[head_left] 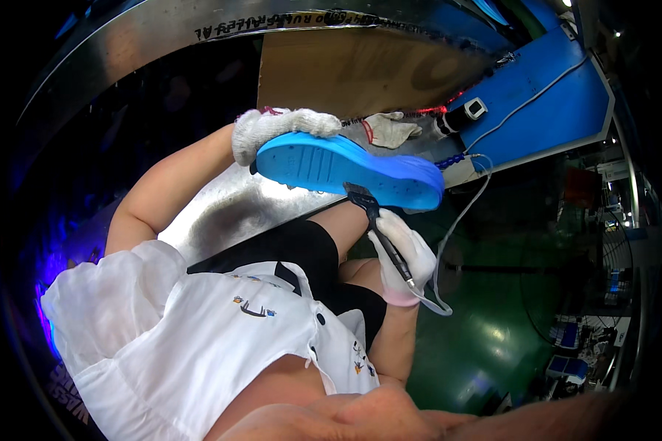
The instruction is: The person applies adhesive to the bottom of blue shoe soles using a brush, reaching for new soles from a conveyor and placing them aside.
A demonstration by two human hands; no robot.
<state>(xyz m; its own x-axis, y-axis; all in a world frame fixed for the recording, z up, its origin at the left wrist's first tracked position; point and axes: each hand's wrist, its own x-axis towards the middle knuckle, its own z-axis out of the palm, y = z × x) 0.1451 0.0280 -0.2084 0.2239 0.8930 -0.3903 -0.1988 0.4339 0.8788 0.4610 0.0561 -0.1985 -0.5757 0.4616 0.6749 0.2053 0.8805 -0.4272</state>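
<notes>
My left hand (287,126), in a white knit glove, is wrapped round the heel or toe end of a blue shoe sole (312,163). The sole is held tilted, its grooved broad face showing, with a bluish-purple glow at the right end. In my right hand (410,253), in a thin white glove, is a black brush (375,220) with a flat head. Its bristles lie at the lower edge of the sole; whether they touch it I cannot tell. From the brush's handle end a thin clear tube (440,283) loops up to the right.
Behind the sole lies a spare white glove (392,130) with a red cuff. A black cylinder (461,116) stands before a blue panel (544,95). Brown cardboard (346,66) lies at the back, above a shiny metal surface (235,209). A caged fan (614,235) stands right, over green floor (478,338).
</notes>
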